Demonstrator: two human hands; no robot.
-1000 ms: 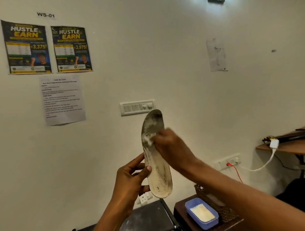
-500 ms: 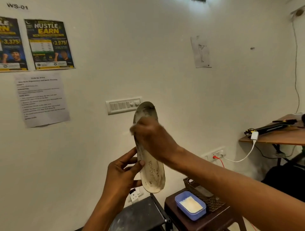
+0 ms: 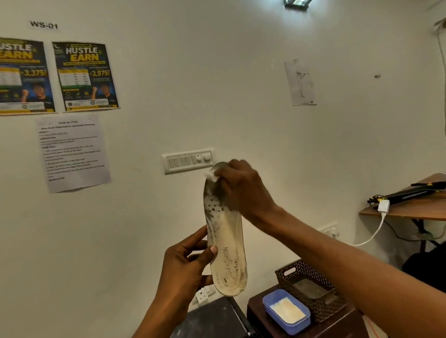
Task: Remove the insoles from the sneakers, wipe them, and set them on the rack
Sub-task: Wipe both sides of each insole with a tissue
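One grimy cream foam insole [image 3: 226,241], mid-wipe: left hand [image 3: 185,267] pinches it, right hand [image 3: 243,190] clutches a small white wipe [image 3: 212,175] above (lower stains likely next).

cream wall [image 3: 217,72] | posters [image 3: 85,76] left | switch panel [image 3: 189,160] centre | wooden shelf [image 3: 410,211] right | ceiling light [image 3: 296,3]

You hold the insole [image 3: 226,243] upright before the wall, your left hand [image 3: 185,267] pinching its lower left edge and your right hand [image 3: 241,190] pressing a wipe [image 3: 212,175] on its top end. The switch panel [image 3: 188,160] lies behind that top end. Below, to the right, a tub [image 3: 297,325] sits left of a basket [image 3: 321,311] on a low table [image 3: 257,313].
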